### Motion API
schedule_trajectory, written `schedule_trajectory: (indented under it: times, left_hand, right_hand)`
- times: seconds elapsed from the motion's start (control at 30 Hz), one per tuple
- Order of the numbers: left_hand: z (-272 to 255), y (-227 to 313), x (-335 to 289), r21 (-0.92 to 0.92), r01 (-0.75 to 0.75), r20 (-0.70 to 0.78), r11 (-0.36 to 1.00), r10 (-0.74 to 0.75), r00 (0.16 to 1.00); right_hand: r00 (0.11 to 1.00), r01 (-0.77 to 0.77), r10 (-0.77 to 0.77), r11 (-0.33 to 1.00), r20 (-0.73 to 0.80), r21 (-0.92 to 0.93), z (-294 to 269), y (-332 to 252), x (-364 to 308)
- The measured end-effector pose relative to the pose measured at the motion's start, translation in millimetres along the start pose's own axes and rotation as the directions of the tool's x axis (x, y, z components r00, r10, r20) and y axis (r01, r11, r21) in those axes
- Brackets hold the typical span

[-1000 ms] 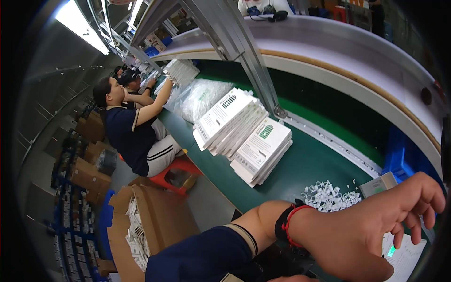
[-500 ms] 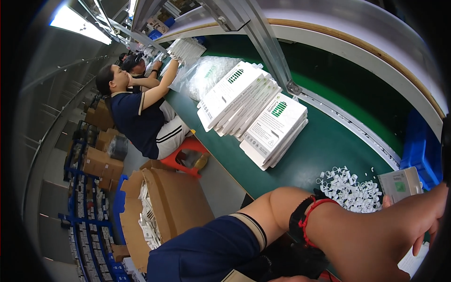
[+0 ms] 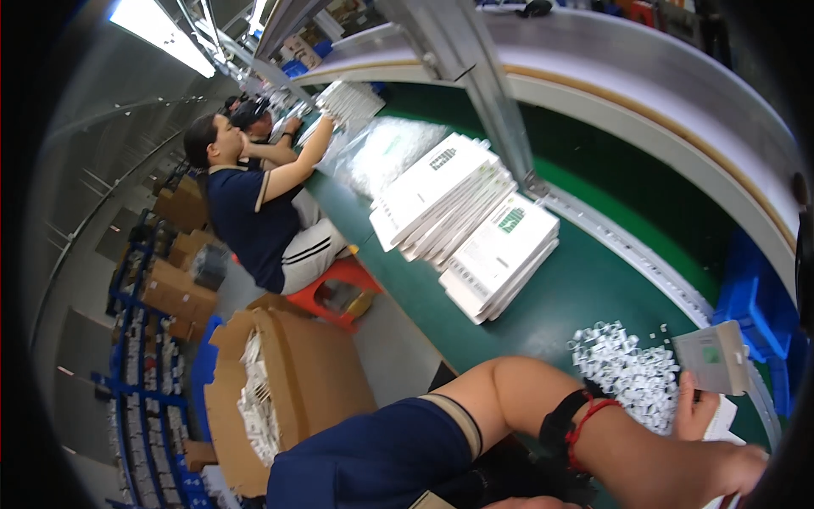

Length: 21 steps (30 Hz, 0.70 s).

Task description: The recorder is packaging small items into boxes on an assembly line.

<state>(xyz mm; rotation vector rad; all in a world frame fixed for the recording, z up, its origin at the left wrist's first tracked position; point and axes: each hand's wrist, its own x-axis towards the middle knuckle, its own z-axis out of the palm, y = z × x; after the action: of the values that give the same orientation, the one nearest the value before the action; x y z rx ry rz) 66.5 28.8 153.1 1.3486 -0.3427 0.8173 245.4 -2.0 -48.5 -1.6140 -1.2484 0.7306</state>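
Note:
My left arm reaches in from the lower edge, with a black band and a red cord around it. My left hand [image 3: 739, 471] is at the lower right, blurred, its fingers mostly hidden. Beside it a strip of something white shows at the edge. Beyond my left forearm, my right hand [image 3: 695, 414] has its fingers up against a flat carton [image 3: 714, 360] with a green mark, gripping it. The right arm is hidden. Next to that hand lies a heap of small white clip-like pieces [image 3: 629, 373] on the green table.
Stacked flat white cartons [image 3: 502, 254] stand mid-table, near a clear plastic bag [image 3: 394, 151]. Blue bins [image 3: 755, 297] are at right, below a shelf edge. A seated co-worker [image 3: 246, 212] works at far left. An open cardboard box [image 3: 314, 382] stands on the floor.
My left hand has moved down and slightly left. More of my right hand and the carton it holds now shows. The whole view has shifted slightly.

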Motion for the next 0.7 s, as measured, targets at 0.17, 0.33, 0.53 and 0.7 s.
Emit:
schedule_trajectory:
  times: [0.17, 0.33, 0.53, 0.7]
  left_hand:
    - [1.6, -0.5, -12.3, 0.032, -0.008, 0.444, 0.999, -0.007, 0.896]
    - [-12.1, -3.8, -37.4, 0.104, -0.176, 0.777, 0.979, 0.031, 0.629]
    - [-13.3, 3.2, -20.0, 0.015, -0.182, 0.821, 0.983, 0.092, 0.563]
    - [-26.1, 10.5, 10.5, -0.274, 0.340, 0.205, 0.900, -0.291, 0.934]
  right_hand:
    - [0.976, 0.216, -0.217, 0.959, 0.014, -0.182, 2.6, -27.7, 0.7]
    - [0.984, 0.179, -0.175, 0.968, 0.034, -0.178, 4.0, -45.1, -2.0]
    - [0.968, 0.248, -0.249, 0.935, 0.028, -0.254, 1.3, -42.8, -1.4]
    - [0.899, 0.398, -0.435, 0.860, -0.051, -0.319, 7.8, -39.9, 5.7]
